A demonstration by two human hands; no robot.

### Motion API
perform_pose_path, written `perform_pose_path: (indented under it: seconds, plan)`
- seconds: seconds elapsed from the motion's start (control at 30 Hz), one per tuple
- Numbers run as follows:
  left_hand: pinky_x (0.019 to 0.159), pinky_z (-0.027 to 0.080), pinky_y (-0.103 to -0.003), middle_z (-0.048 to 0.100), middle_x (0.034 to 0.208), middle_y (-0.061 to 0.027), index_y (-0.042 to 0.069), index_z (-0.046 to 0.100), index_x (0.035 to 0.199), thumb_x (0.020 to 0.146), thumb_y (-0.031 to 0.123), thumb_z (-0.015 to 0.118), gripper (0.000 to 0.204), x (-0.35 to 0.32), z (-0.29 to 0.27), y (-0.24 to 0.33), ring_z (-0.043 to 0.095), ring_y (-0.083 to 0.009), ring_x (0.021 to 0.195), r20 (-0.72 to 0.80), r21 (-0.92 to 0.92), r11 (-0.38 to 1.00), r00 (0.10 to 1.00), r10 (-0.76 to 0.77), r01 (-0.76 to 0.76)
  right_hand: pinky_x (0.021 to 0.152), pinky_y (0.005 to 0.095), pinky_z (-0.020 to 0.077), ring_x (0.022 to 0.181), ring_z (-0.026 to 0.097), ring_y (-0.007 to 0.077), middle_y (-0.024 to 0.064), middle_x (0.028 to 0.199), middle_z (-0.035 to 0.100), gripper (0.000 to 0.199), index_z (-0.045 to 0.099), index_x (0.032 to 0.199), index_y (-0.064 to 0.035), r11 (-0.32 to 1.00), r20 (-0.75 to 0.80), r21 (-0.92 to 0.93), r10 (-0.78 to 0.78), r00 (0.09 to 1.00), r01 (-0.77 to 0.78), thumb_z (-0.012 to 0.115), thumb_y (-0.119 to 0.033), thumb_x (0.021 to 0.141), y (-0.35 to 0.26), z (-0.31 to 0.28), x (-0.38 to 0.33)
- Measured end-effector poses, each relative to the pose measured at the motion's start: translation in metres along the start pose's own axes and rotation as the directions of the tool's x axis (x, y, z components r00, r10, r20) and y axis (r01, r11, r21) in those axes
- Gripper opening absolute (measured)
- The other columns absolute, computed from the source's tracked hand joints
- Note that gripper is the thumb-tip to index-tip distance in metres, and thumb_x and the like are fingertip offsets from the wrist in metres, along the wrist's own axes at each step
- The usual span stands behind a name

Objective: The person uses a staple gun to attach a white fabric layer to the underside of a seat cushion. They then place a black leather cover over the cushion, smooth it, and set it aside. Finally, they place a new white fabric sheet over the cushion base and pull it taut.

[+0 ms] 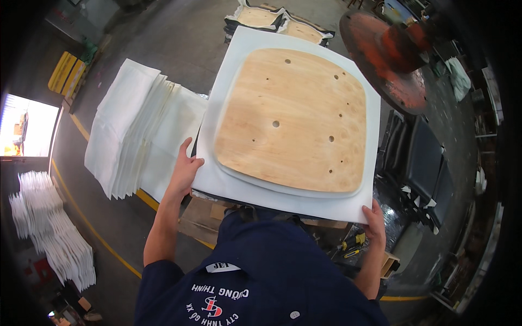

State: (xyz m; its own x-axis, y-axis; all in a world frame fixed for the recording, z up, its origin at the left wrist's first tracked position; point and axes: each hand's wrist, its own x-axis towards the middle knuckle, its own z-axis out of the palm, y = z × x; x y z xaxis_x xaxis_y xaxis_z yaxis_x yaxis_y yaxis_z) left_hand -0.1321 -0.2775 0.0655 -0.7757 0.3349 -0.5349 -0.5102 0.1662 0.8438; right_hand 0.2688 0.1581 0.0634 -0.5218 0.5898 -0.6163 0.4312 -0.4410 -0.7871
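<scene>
In front of me lies a rounded plywood seat board with several drilled holes, on a slightly larger pale foam pad. Both rest on a square white sheet, and a dark layer shows under its near edge. My left hand grips the near left corner of the sheet, thumb on top and fingers beneath or along the side. At the near right corner my right hand pinches the sheet between thumb and fingers.
A fanned stack of white sheets stands to the left. A round red machine plate hangs at the far right. Black padded seats are piled on the right, near yellow-handled tools. Partly covered boards lie beyond.
</scene>
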Motion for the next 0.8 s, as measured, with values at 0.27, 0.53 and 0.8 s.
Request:
perform_pose_path:
  seconds: [0.27, 0.53, 0.8]
  plan:
    - [0.068, 0.056, -0.030, 0.071, 0.093, -0.0111, 0.010, 0.010, 0.163, 0.093, 0.010, 0.061, 0.087, -0.038, -0.026, 0.029, 0.068, -0.0173, 0.077, 0.043, 0.337, 0.939, 0.995, -0.096, 0.076, 0.061, 0.0341, 0.0630, 0.066, 0.072, 0.0225, 0.0138, 0.090, 0.073, 0.061, 0.040, 0.149, -0.0022, 0.869, 0.043, -0.456, 0.238, 0.970, -0.193, 0.065, -0.012, 0.094, -0.047, -0.030, -0.012]
    - [0.086, 0.053, -0.035, 0.066, 0.117, -0.0078, 0.011, 0.045, 0.148, 0.097, 0.029, 0.058, 0.056, 0.114, -0.033, 0.091, 0.064, -0.0199, 0.100, -0.119, 0.265, 0.957, 0.981, 0.152, -0.116, 0.058, 0.0321, 0.0529, 0.065, 0.066, 0.0183, 0.0119, 0.090, 0.070, 0.043, 0.059, 0.131, 0.0011, 0.802, -0.256, -0.597, -0.200, 0.946, 0.007, 0.063, -0.018, 0.093, -0.095, -0.071, 0.143]
    - [0.101, 0.050, -0.041, 0.065, 0.128, -0.0261, -0.005, 0.058, 0.133, 0.090, 0.037, 0.068, 0.061, 0.293, 0.051, 0.107, 0.063, -0.0346, 0.120, -0.035, 0.586, 0.767, 0.938, 0.345, -0.260, 0.085, 0.0382, 0.0553, 0.096, 0.070, 0.0278, 0.0118, 0.107, 0.073, 0.042, 0.059, 0.133, -0.0005, 0.396, -0.204, -0.918, -0.413, 0.887, -0.027, 0.060, -0.018, 0.095, -0.184, -0.010, 0.296]
